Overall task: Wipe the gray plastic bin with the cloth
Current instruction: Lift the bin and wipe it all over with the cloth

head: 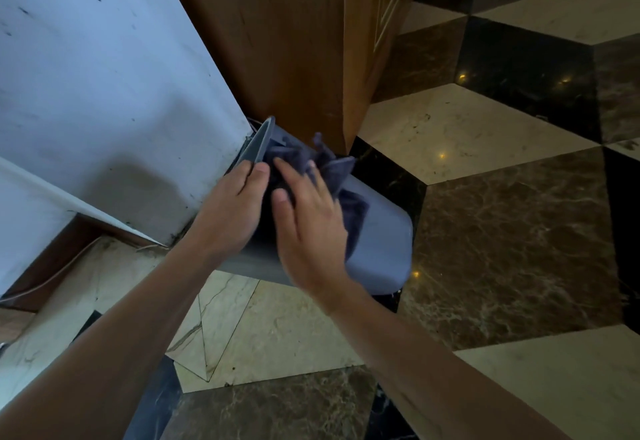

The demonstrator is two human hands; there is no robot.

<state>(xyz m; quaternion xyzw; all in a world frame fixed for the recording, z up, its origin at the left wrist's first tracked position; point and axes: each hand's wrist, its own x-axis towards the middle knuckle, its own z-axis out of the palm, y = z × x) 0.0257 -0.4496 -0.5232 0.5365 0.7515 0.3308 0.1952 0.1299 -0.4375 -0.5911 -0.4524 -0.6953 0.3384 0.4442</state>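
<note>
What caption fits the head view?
Left hand steadies gray bin while right hand presses dark cloth on it.

The bin (377,232) is gray plastic with rounded corners, tipped off upright so one broad smooth side faces up, and it sits low between a white wall and a wooden cabinet, over a marble floor. Its flat rim or lid stands up at the far left end; which of the two it is cannot be told. The cloth (332,176) is dark blue-gray, bunched and creased, lying on the bin's upper side with loose corners sticking up.
</note>
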